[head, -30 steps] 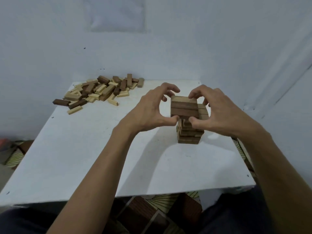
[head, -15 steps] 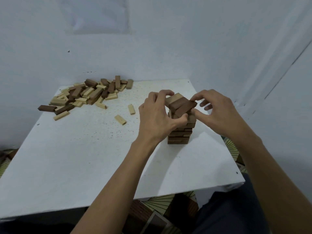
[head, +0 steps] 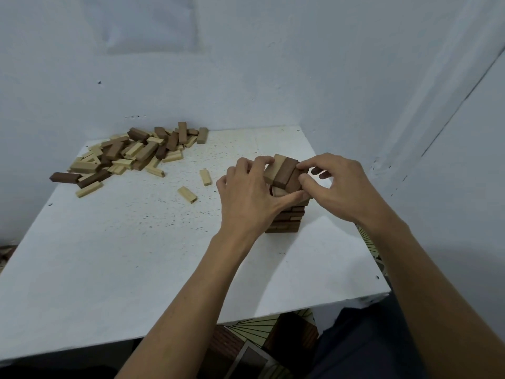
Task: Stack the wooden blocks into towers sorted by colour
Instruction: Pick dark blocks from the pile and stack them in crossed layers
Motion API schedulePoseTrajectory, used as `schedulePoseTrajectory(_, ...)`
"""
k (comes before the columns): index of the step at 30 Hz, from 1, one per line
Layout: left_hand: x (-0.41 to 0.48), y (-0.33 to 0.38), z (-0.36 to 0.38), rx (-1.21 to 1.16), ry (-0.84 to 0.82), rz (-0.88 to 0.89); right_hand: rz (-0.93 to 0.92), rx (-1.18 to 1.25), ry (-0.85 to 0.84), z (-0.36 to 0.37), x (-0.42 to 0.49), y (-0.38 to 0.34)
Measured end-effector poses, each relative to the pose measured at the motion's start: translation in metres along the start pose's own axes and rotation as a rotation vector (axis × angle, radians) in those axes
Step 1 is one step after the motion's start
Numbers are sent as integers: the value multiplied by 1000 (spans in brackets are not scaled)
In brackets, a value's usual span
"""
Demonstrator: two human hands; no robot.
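In the head view, I am working at the brown tower (head: 287,218), which is standing on the right half of the white table (head: 109,255), nearer the right edge than the middle. My left hand (head: 246,192) is gripping the tower's top layer (head: 282,172): the fingers are curling over the far ends of the blocks and the thumb is pressing in from the near side, just under them. That layer is lying slightly askew to the courses below, with a paler brown block on its left and darker ones beside it. My right hand (head: 336,187) is pinching the right-hand block (head: 296,179) of this layer between thumb and forefinger, while the other fingers are curling loosely behind and holding nothing.

The lower courses of the tower are showing between my wrists, each one crossing the one beneath.

The unsorted pile (head: 131,154) of pale and dark blocks is lying at the far left of the table, well apart from the tower. Two pale loose blocks (head: 205,177) are resting flat between the pile and my left hand, close together but not touching.
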State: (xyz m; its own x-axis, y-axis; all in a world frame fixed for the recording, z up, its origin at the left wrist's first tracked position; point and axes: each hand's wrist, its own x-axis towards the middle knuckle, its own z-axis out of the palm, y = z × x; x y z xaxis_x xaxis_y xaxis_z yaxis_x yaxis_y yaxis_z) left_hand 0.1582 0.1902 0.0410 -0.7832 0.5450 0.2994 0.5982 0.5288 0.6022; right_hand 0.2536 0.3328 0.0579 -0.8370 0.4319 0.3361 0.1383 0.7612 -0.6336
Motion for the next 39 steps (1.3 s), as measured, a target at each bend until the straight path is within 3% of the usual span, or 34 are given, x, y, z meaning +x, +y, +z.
schedulePoseTrajectory(10, 25, -27, -29, -156, -415, 176, 27, 51, -155, -4, -4, 10)
schedulePoseTrajectory(39, 38, -38, -20, -283, -388, 177, 44, 271, -321, -9, 19, 27)
